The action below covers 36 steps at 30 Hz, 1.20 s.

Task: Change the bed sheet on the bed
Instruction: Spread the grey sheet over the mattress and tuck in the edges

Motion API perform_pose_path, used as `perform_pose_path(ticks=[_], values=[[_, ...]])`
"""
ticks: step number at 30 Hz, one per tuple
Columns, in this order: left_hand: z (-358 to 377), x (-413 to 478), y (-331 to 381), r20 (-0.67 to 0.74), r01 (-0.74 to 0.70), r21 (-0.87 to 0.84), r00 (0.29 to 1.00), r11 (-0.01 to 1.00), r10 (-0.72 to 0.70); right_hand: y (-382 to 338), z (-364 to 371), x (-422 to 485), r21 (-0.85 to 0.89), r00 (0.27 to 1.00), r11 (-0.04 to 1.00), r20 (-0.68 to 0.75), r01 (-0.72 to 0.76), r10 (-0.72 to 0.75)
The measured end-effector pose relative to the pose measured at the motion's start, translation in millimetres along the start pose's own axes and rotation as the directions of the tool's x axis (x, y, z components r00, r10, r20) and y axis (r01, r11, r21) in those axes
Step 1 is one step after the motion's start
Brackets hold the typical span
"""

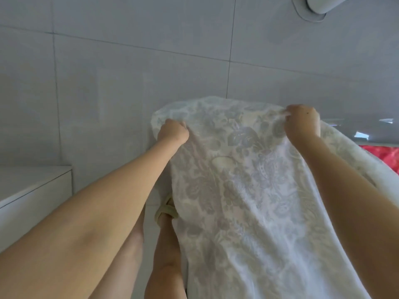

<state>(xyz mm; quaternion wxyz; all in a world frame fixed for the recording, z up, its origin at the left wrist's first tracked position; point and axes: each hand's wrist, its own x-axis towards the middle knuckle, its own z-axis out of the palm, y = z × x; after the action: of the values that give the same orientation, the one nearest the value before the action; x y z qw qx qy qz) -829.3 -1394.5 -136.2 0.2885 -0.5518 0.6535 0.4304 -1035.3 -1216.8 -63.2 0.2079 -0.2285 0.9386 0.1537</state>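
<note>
A white bed sheet (pixel 237 173) with a pale grey-blue floral print hangs in front of me over the tiled floor. My left hand (pixel 172 131) grips its upper left edge in a fist. My right hand (pixel 302 123) pinches the upper right edge, where the cloth bunches. The sheet stretches between both hands and drapes down towards my body, hiding most of my right leg. At the right edge a strip of red patterned fabric (pixel 386 155) shows beyond the sheet.
Large grey floor tiles (pixel 129 72) fill the view ahead. A white ledge or cabinet top (pixel 28 186) stands at the left. A white round-based object (pixel 317 7) sits at the top right. My legs and a foot in a yellow sandal (pixel 166 210) are below.
</note>
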Motion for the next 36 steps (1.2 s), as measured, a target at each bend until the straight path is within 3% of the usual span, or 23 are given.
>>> perform_pose_path(ticks=[5,9,19,22,25,30,33,36], values=[[-20,3,6,0.054,-0.08,0.034,0.995,0.996,0.078,-2,-17,-2,0.071,1.0,0.997,0.016,-0.01,0.009],[-47,-20,31,0.108,-0.224,0.152,0.972,0.963,0.209,23,-47,-21,0.166,0.989,0.975,0.012,-0.149,0.149],[-101,-135,216,0.21,-0.638,0.284,0.769,0.715,0.604,123,-116,-77,0.369,0.85,0.768,0.178,-0.524,0.495],[-97,-159,286,0.272,-0.734,0.326,0.677,0.597,0.684,163,-127,-81,0.386,0.747,0.641,0.29,-0.664,0.599],[-81,-180,369,0.343,-0.815,0.363,0.567,0.451,0.749,207,-142,-83,0.531,0.588,0.365,0.344,-0.765,0.733],[-26,-227,517,0.543,-0.917,0.31,0.389,0.253,0.744,283,-171,-84,0.642,0.366,0.018,0.414,-0.767,0.833],[16,-267,587,0.635,-0.957,0.261,0.267,0.124,0.724,315,-193,-92,0.679,0.249,-0.134,0.436,-0.722,0.865],[59,-303,637,0.714,-0.981,0.185,0.175,0.058,0.678,344,-209,-101,0.685,0.136,-0.253,0.46,-0.683,0.878]])
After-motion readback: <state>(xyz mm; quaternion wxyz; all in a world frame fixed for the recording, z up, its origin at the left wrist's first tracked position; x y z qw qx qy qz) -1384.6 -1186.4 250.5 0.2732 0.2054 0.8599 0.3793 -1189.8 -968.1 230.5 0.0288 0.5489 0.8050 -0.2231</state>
